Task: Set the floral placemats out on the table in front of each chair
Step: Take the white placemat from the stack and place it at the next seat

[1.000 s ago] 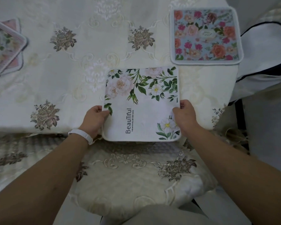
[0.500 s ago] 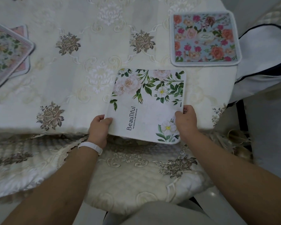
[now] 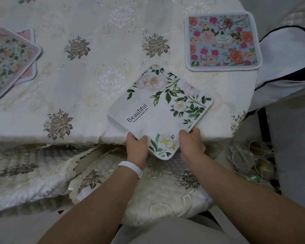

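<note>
1. I see the white placemat (image 3: pixel 163 111), printed "BeauTiful" with green leaves and pale flowers, lying rotated like a diamond at the near edge of the worktop (image 3: pixel 95 71), its near corner overhanging the chair cushion (image 3: pixel 165 199).
2. My left hand (image 3: pixel 137 147) has its grip clamped on the near-left edge of that mat; my right hand (image 3: pixel 190 143) is clamped on the near-right edge.
3. A blue rose-patterned placemat (image 3: pixel 222 41) lies flat at far right.
4. Stacked placemats (image 3: pixel 11 60) sit at far left.

my left hand (image 3: pixel 137 147) + right hand (image 3: pixel 190 142) pinch white placemat (image 3: pixel 163 111) near corner | mat lies diamond-wise on surface (image 3: pixel 77 95) edge
</note>
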Demonstrator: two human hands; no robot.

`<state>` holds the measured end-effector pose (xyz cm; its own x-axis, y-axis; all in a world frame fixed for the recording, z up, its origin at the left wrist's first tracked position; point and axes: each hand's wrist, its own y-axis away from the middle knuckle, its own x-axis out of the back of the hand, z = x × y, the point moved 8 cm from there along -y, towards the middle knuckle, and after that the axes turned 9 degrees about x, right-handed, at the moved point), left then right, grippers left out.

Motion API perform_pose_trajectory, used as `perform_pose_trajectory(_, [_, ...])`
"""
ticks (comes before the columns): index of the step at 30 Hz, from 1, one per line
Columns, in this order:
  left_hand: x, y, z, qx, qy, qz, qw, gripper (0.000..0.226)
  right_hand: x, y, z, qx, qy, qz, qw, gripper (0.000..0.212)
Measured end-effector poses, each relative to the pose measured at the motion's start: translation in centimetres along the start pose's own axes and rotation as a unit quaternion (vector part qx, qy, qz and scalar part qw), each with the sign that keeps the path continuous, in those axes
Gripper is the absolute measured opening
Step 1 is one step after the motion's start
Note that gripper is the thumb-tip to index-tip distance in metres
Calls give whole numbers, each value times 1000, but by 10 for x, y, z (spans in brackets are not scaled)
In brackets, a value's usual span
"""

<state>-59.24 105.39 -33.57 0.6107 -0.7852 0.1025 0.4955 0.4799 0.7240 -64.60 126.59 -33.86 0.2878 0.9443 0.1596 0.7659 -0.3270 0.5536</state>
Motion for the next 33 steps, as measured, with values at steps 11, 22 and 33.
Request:
perform_pose_trajectory(11, [32, -15, 36, -97, -112, -24, 989, 35, 12, -61, -48, 4, -50, 1, 999, 29])
perform_pose_trajectory(22, [56, -58, 86, -139, -299, -5, 944, 25, 9, -72, -66, 42, 220, -167, 960, 9])
perform_pose_trajectory(33, [53, -92, 112, -144, -285, 29, 947, 40, 14, -37, -42, 142, 308, -167, 926, 18])
